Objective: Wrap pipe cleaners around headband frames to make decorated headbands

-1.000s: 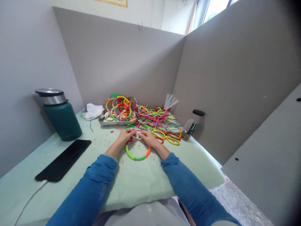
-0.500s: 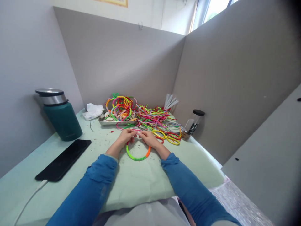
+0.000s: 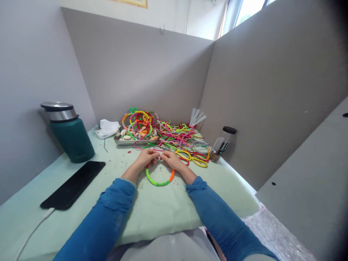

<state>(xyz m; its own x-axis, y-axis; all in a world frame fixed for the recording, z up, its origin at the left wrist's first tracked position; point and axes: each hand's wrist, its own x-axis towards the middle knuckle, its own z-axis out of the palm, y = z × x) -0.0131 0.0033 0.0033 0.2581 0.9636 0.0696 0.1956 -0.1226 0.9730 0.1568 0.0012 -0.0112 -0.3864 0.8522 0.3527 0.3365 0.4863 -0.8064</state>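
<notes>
A ring of fuzzy pipe cleaners [image 3: 160,183], green at the near side, orange at the right and red at the left, hangs down toward me from my hands. My left hand [image 3: 146,158] pinches its far left part, and my right hand [image 3: 171,158] pinches the far right part. The fingertips of both hands almost meet at the top of the ring, and a small pale bit shows between them. My fingers cover most of that far section. Just beyond my right hand lie yellow pipe-cleaner loops [image 3: 199,161].
Behind my hands a metal tray [image 3: 136,142] holds shells and finished-looking coloured rings [image 3: 140,121]. Loose pipe cleaners [image 3: 179,134] are heaped beside it. A teal bottle [image 3: 72,139] and a phone [image 3: 73,185] are at left, a clear jar [image 3: 224,143] at right. Grey partitions [image 3: 141,61] enclose the table.
Almost nothing differs. My fingertips have shifted very slightly closer together, and the ring's near edge sits a touch lower.
</notes>
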